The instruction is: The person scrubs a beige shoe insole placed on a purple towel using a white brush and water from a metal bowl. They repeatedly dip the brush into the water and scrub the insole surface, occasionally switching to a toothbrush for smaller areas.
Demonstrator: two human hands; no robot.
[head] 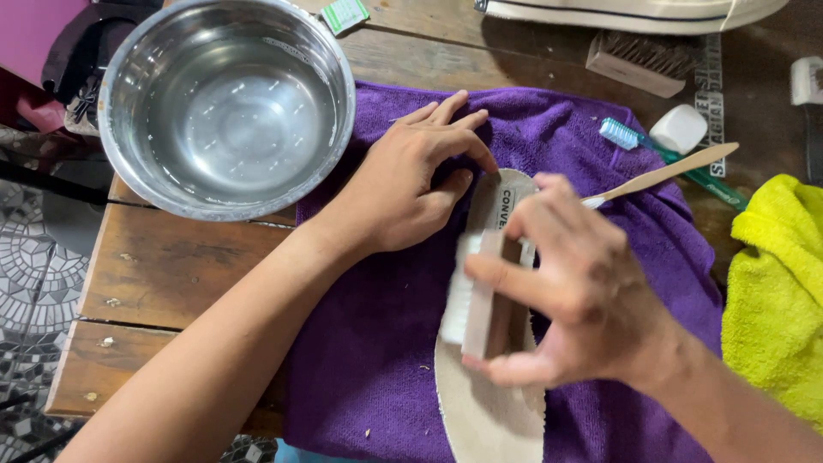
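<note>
Nearest the lens, the right hand is clamped round a wooden scrub brush, thumb below and fingers over the back, white bristles turned left and blurred; the brush sits across the middle of a pale shoe insole that lies lengthways on a purple microfibre cloth; the left hand presses flat on the insole's far end, fingers spread over cloth and insole alike, closed on nothing.

By its look the insole is thin, light and floppy, likely to buckle or skate if pushed from one end, so pinning the end flat seems the sound hold; the brush block looks rigid and easy to grip by its sides.

Room is tight to the left: a steel bowl holding water stands just beside the left wrist, its rim over the cloth's corner; a bamboo toothbrush lies close behind the right hand; a yellow cloth crowds the right; the wooden table edge runs near the left forearm.
</note>
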